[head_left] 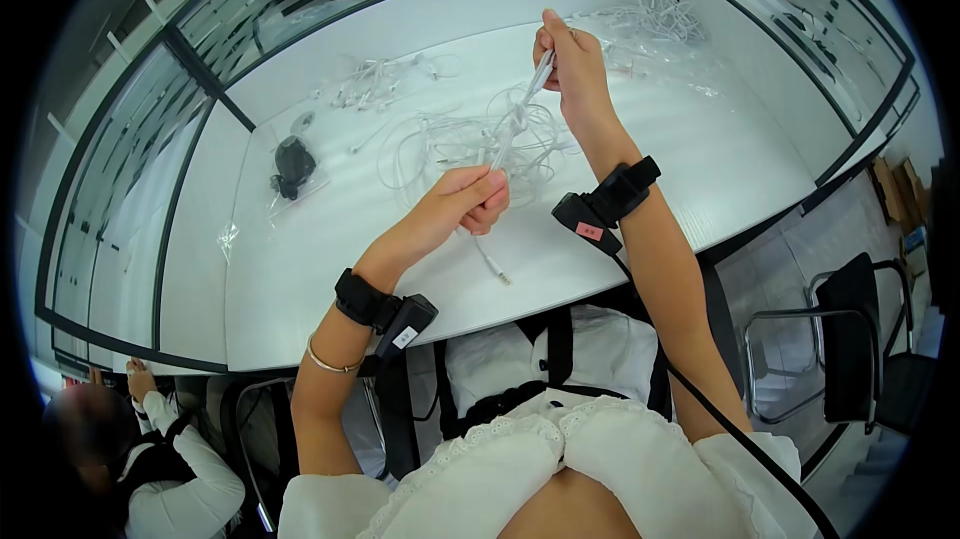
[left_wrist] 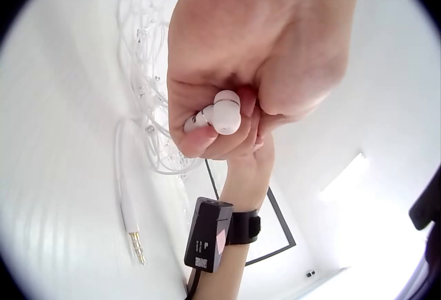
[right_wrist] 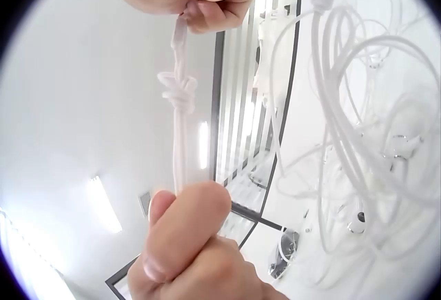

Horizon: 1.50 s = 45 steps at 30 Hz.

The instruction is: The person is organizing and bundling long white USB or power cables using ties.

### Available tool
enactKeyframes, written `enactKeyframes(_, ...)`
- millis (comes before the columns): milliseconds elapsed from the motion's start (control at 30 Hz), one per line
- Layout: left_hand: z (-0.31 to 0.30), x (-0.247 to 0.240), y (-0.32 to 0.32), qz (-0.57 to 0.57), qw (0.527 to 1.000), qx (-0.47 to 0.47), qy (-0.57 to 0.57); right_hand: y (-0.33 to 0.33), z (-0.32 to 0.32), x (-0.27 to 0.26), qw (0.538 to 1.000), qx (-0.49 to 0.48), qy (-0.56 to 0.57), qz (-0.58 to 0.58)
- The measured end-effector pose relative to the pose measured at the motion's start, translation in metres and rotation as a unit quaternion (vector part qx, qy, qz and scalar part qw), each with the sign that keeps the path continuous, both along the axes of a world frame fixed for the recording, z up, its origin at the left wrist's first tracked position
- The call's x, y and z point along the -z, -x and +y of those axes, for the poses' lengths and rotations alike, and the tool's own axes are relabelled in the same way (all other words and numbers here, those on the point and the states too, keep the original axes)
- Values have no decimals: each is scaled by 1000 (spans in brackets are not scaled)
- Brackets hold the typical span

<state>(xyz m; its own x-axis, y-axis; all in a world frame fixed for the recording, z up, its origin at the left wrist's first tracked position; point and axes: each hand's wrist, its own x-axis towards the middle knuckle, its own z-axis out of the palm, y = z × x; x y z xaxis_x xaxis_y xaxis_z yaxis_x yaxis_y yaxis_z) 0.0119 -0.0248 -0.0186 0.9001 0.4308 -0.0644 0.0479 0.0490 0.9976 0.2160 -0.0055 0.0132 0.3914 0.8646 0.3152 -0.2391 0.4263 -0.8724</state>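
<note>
Between both hands a white earphone cable (head_left: 505, 146) is stretched, its doubled strands tied in a knot (right_wrist: 180, 92) midway. My left hand (head_left: 455, 207) grips the lower end, thumb pressed over curled fingers. A white earbud (left_wrist: 226, 112) pokes out of that fist in the left wrist view. Higher and farther off, my right hand (head_left: 575, 64) holds the other end in curled fingers. Below the left hand, a white cord ends in a gold-tipped plug (head_left: 505, 281) near the table's front. Behind the knot, a loose tangle of white earphone cables (head_left: 430, 139) lies on the table.
More white cables lie in a heap (head_left: 665, 19) at the back right and a pile (head_left: 370, 84) at the back left. A black bundle (head_left: 293, 164) rests on clear plastic at left. Low partitions edge the white table (head_left: 700, 159). Another person sits at lower left.
</note>
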Motion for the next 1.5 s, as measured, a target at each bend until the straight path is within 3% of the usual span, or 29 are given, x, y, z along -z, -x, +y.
enactKeyframes(133,0,7,2,-28,998,-34,33,-2,-3,-2,1000,-14,-9,-11)
enactKeyframes(367,7,-4,8,-152,958,-245,-12,7,-16,-8,991,-88,-59,-80)
enactKeyframes(400,11,-5,11,-165,964,-207,-15,9,-18,-7,984,-132,-61,-106)
enactKeyframes(500,3,-10,5,-182,957,-224,26,26,-21,-5,960,-205,-98,-163)
enactKeyframes(533,10,-6,11,-187,965,-183,28,29,-20,-3,948,-224,-108,-198)
enactKeyframes(633,12,-5,11,-226,937,-258,69,41,-30,-2,920,-271,-55,-277)
enactKeyframes(667,8,-9,9,-239,924,-293,62,42,-27,0,900,-223,-114,-355)
enactKeyframes(767,8,-11,13,-195,924,-328,-3,42,-28,0,876,-252,-107,-397)
enactKeyframes(900,18,-9,19,-203,919,-321,-101,41,-35,2,845,-331,-73,-414)
enactKeyframes(933,15,-11,18,-190,913,-344,-115,40,-36,3,820,-358,-62,-443)
enactKeyframes(1033,15,-10,19,-209,908,-349,-95,33,-35,-1,791,-414,-48,-449)
enactKeyframes(1167,21,-11,21,-162,904,-367,-148,18,-18,-4,939,-260,-29,-223)
enactKeyframes(1267,15,-13,19,-77,918,-362,-141,13,-21,-8,949,-147,65,-272)
enactKeyframes(1367,18,-3,13,-50,927,-317,-196,27,-28,-8,900,-162,102,-391)
enactKeyframes(1500,12,-5,11,-47,958,-240,-151,32,-20,8,892,-195,-8,-408)
